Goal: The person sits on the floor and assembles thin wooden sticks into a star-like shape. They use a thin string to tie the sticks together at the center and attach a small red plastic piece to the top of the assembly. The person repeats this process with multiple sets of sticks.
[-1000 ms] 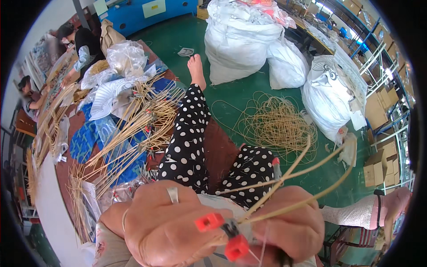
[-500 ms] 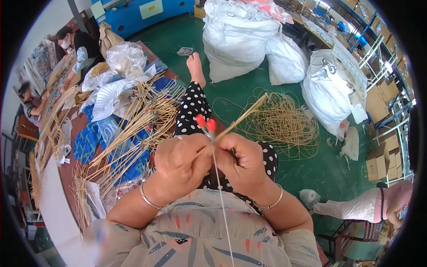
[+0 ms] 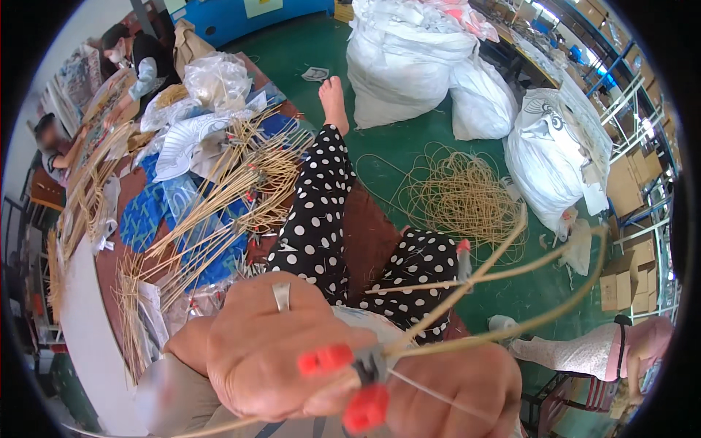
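Close below my view, my left hand (image 3: 292,350), a ring on one finger, is closed around thin bamboo strips. At its fingers the strips meet in a dark grey joint (image 3: 370,367) with two red tips, one on each side; their exact kind is blurred. From this joint, bent bamboo strips (image 3: 504,334) reach right past my knee, one with another red-tipped grey piece (image 3: 464,259). A white thread (image 3: 431,394) runs from the joint across my right hand (image 3: 460,387), which is curled into a fist behind the strips. Its fingertips are hidden.
Left of my leg, a pile of bamboo frames (image 3: 234,182) lies on blue sheeting (image 3: 146,219). A loose bamboo coil (image 3: 464,201) is on the green floor. White sacks (image 3: 401,66) stand beyond. Two people sit far left; another person's arm (image 3: 642,358) shows at right.
Both hands have come nearer the camera and lower in view. The bamboo piece has swung, its strips now reaching right. The thread, earlier running down toward me, now slants right.
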Action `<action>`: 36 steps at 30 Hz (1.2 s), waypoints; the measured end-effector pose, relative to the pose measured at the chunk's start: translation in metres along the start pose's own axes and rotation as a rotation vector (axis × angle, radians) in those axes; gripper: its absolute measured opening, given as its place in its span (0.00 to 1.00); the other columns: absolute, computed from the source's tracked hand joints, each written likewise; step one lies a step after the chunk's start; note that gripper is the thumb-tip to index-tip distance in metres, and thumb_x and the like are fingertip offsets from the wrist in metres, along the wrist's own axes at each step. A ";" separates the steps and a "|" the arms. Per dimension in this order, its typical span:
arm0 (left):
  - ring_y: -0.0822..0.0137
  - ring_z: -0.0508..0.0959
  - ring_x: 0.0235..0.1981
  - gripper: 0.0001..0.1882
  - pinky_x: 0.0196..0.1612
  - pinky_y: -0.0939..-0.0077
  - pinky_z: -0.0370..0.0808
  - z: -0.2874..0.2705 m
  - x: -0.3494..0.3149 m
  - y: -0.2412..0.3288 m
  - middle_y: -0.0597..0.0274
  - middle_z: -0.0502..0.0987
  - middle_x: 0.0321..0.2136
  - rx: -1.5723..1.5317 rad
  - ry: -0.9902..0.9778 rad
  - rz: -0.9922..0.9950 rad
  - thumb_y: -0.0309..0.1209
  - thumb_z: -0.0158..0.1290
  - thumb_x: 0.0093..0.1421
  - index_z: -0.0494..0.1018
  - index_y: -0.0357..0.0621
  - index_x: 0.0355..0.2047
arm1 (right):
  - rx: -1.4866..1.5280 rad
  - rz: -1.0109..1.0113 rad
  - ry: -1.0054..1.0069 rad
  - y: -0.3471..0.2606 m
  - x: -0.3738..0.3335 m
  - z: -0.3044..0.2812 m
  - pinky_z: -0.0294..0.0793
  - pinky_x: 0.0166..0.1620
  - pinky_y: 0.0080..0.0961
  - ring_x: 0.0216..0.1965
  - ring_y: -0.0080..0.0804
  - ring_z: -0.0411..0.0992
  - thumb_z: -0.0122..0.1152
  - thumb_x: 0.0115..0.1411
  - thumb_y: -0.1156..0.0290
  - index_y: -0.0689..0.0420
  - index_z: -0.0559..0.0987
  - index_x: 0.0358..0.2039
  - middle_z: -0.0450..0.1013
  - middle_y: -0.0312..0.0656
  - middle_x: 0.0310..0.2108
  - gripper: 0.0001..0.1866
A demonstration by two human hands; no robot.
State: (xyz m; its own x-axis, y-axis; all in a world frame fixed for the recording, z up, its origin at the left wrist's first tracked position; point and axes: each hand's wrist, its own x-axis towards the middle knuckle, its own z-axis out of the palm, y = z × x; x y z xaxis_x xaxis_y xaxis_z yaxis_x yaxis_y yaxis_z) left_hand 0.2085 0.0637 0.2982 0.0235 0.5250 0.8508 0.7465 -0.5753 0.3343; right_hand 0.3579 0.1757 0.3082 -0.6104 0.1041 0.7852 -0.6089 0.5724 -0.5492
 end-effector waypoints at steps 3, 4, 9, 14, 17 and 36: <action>0.66 0.69 0.14 0.07 0.15 0.74 0.65 0.001 -0.002 0.002 0.61 0.72 0.18 -0.002 -0.003 0.039 0.25 0.54 0.42 0.70 0.39 0.25 | -0.333 0.004 0.131 -0.009 0.003 0.008 0.67 0.20 0.27 0.17 0.34 0.69 0.57 0.49 0.60 0.59 0.72 0.27 0.71 0.43 0.20 0.14; 0.66 0.70 0.14 0.07 0.16 0.74 0.65 0.003 -0.003 0.004 0.61 0.72 0.18 -0.001 -0.001 0.044 0.25 0.55 0.42 0.70 0.39 0.24 | -0.322 0.047 0.113 -0.009 0.004 0.009 0.68 0.20 0.27 0.17 0.34 0.69 0.57 0.49 0.62 0.59 0.72 0.26 0.71 0.43 0.20 0.13; 0.65 0.71 0.17 0.08 0.17 0.74 0.65 0.003 -0.007 0.004 0.60 0.73 0.21 0.031 0.008 0.024 0.26 0.55 0.41 0.72 0.39 0.24 | -0.317 0.126 -0.031 -0.001 0.012 0.007 0.69 0.23 0.27 0.19 0.35 0.70 0.57 0.46 0.72 0.57 0.71 0.24 0.71 0.44 0.21 0.06; 0.63 0.73 0.24 0.06 0.23 0.71 0.67 0.014 -0.010 -0.018 0.57 0.72 0.29 0.372 -0.163 -0.147 0.24 0.54 0.44 0.71 0.40 0.25 | -0.326 0.145 0.164 0.056 -0.003 0.022 0.61 0.19 0.24 0.16 0.31 0.65 0.55 0.44 0.79 0.58 0.69 0.23 0.65 0.38 0.16 0.05; 0.62 0.70 0.15 0.05 0.17 0.70 0.65 0.035 -0.024 -0.043 0.59 0.71 0.18 0.177 -0.016 -0.422 0.25 0.51 0.51 0.69 0.40 0.30 | -0.054 0.482 0.270 0.085 -0.012 0.030 0.61 0.20 0.17 0.17 0.21 0.63 0.53 0.48 0.80 0.61 0.69 0.19 0.66 0.37 0.15 0.04; 0.70 0.70 0.17 0.08 0.20 0.81 0.66 0.023 -0.011 -0.021 0.62 0.70 0.19 -0.244 0.082 -0.633 0.28 0.49 0.56 0.66 0.37 0.32 | 0.177 0.541 0.078 0.051 -0.028 0.004 0.66 0.25 0.19 0.23 0.27 0.68 0.60 0.48 0.67 0.65 0.70 0.32 0.70 0.39 0.23 0.16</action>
State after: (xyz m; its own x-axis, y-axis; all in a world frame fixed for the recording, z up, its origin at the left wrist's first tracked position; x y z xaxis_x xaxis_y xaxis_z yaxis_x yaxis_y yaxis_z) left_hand 0.2078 0.0848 0.2720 -0.4259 0.7629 0.4864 0.4286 -0.3034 0.8511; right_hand 0.3427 0.1988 0.2571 -0.8233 0.4078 0.3947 -0.3002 0.2773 -0.9127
